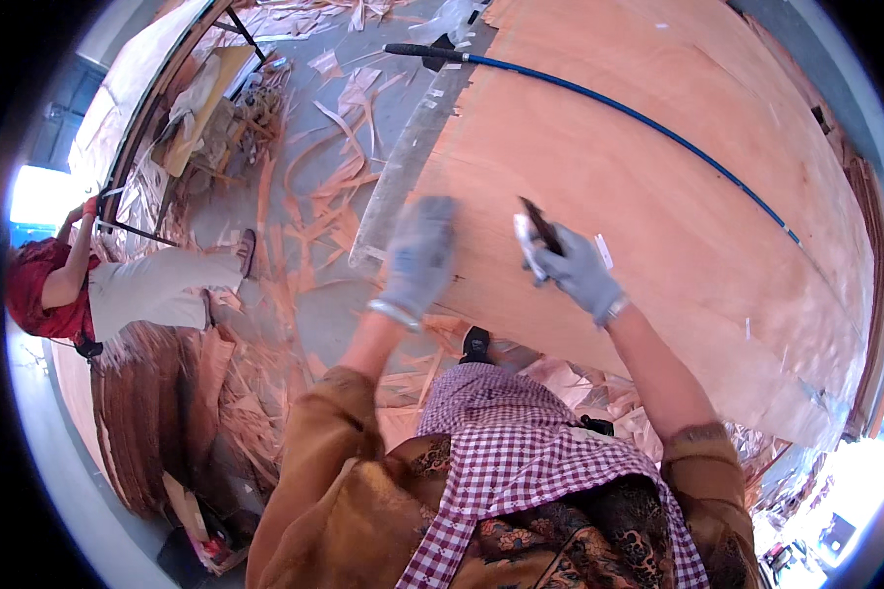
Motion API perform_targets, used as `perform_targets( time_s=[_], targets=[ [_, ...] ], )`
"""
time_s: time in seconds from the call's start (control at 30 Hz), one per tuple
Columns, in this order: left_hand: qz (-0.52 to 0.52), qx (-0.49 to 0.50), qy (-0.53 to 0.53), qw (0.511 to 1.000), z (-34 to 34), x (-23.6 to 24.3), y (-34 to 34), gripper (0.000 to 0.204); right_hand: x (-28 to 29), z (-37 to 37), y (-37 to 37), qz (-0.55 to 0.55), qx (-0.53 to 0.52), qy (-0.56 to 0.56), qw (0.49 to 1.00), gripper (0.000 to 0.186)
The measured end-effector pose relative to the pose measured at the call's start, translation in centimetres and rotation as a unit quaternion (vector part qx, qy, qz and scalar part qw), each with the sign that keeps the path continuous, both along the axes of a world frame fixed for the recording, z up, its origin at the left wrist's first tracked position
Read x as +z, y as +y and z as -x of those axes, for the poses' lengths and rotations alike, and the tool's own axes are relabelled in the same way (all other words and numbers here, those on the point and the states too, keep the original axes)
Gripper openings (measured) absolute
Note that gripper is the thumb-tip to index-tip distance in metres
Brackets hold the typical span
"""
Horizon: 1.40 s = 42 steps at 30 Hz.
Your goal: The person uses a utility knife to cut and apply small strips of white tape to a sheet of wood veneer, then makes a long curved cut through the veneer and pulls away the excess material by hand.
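A large sheet of pinkish wood veneer (648, 187) lies in front of me. My left hand (420, 257), in a grey glove, is over its left edge; motion blurs the fingers, and I cannot make out anything in them. My right hand (581, 275), also gloved, is closed above the sheet's near part. From its grip juts a dark, narrow hand tool (540, 224), whose exact kind I cannot tell. A small white piece (527, 245) shows beside the tool, by the fingers. Close to that hand, a white strip (603, 251) rests on the veneer.
A long blue pole (619, 106) with a black grip lies across the sheet's far part. Veneer scraps (349, 103) litter the grey floor. At the left, a person (118, 285) in red stands by a table (152, 83). A brown veneer stack (138, 422) sits lower left.
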<state>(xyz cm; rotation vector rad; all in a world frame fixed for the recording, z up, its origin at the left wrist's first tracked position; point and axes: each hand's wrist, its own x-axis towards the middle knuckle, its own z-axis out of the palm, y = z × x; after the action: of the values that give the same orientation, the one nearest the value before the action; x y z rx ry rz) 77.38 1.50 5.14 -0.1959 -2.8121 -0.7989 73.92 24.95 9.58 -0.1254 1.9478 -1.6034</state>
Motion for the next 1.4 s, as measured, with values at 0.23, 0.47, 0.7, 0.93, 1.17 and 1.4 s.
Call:
perform_targets(
  time_s=[0.23,0.47,0.7,0.93,1.17,1.4],
  targets=[
    [0.12,-0.047,0.122,0.984,0.7,2.1,-5.0,0.04,-2.7,4.6,-11.1,-0.038,-0.037,-0.038,0.998,0.023],
    [0.236,-0.144,0.033,0.96,1.7,0.7,-4.9,0.046,-1.9,2.9,-7.7,-0.054,0.081,-0.078,0.992,0.026],
    [0.233,-0.163,0.059,0.957,-2.8,2.6,-4.9,0.041,0.2,-0.5,2.1,-0.142,0.17,0.007,0.975,0.032],
    [-0.43,0.356,-0.095,0.824,-14.3,-3.7,-5.5,0.031,2.9,-1.3,-1.0,-0.014,0.105,-0.062,0.992,0.028],
    [-0.669,0.196,-0.225,0.681,-14.9,-4.9,-3.2,0.035,0.1,1.5,-6.7,-0.04,0.153,0.088,0.984,0.02],
    [-0.643,0.263,-0.238,0.679,-12.7,-4.3,0.6,0.033,-1.6,-1.0,-9.2,-0.184,0.293,0.192,0.918,0.022]
  ],
)
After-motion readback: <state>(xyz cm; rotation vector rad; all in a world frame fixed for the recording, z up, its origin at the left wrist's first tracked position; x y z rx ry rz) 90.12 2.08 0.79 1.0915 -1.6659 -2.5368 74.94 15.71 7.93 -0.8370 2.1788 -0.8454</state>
